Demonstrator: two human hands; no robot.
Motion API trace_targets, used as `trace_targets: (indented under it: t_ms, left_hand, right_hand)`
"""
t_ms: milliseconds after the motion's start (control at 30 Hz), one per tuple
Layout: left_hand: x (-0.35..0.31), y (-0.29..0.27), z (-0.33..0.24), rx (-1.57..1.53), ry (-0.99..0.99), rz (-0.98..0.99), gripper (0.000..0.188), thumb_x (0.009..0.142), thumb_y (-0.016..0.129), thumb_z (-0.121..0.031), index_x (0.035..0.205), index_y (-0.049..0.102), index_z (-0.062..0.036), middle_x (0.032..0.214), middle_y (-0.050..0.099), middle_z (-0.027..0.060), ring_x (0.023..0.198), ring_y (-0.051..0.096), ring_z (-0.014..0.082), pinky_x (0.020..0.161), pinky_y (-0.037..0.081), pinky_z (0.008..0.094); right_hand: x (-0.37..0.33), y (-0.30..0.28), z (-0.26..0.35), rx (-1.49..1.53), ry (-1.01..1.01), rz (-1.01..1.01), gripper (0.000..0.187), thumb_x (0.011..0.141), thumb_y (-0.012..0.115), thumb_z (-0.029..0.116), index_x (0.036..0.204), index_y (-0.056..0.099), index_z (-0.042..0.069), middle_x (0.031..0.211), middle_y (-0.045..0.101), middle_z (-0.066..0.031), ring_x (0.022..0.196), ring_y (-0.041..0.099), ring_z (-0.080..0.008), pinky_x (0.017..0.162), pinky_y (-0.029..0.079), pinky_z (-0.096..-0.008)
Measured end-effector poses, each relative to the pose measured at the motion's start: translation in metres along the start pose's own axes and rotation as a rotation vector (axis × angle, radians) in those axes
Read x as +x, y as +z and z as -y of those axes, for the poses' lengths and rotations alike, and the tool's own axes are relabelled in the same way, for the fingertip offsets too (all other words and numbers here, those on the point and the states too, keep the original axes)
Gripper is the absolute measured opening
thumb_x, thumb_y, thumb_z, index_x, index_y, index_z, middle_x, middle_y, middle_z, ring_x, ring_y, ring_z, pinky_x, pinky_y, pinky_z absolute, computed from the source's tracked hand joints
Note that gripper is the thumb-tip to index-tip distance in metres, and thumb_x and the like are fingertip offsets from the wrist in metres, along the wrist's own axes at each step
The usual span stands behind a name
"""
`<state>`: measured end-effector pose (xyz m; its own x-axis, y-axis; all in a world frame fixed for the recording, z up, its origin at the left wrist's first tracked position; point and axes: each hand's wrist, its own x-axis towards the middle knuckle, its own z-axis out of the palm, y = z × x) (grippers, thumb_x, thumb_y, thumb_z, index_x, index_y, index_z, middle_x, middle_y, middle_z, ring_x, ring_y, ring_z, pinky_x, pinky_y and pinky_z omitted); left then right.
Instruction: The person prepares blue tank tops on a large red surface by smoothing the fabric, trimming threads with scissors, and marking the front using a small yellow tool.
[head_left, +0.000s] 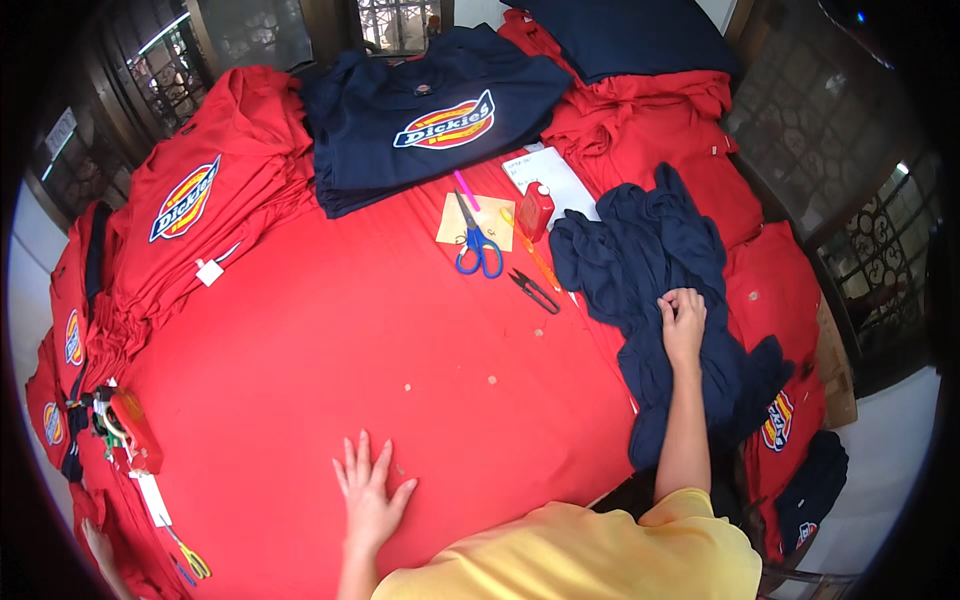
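The left hand lies spread on the red cloth, holding nothing, while the right hand, fingers bent and close together, rests on the crumpled navy cloth at the right; whether it pinches any fabric cannot be told. Dragging the navy cloth leftward could snag its loose folds on the snips or knock the bottle, since both lie near its left edge. Counted there: one snips, one bottle, one blue-handled scissors, one pink stick.
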<state>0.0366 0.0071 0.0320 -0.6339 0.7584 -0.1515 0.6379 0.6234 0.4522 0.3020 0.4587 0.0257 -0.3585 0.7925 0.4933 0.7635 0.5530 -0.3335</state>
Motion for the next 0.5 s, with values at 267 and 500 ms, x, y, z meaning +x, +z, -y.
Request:
trace_targets:
  t_ms: [267, 500]
  left_hand:
    - [-0.009, 0.041, 0.012, 0.076, 0.152, -0.376, 0.044, 0.089, 0.064, -0.025, 0.131, 0.059, -0.0107, 0.147, 0.045, 0.0127, 0.142, 0.032, 0.0334, 0.118, 0.018, 0.0525]
    - [-0.004, 0.042, 0.005, -0.155, 0.265, -0.350, 0.038, 0.090, 0.064, -0.022, 0.126, 0.064, -0.0105, 0.146, 0.047, 0.0126, 0.144, 0.029, 0.0321, 0.120, 0.014, 0.0496]
  right_hand:
    - [0.006, 0.014, -0.019, 0.086, -0.022, -0.471, 0.022, 0.093, 0.061, 0.020, 0.107, 0.056, 0.003, 0.112, 0.058, -0.0148, 0.105, 0.054, -0.0340, 0.090, 0.041, -0.0485]
    - [0.027, -0.044, -0.109, 0.136, 0.561, -0.241, 0.033, 0.086, 0.070, 0.036, 0.113, 0.065, 0.017, 0.113, 0.066, -0.0115, 0.114, 0.057, -0.0361, 0.096, 0.040, -0.0563]
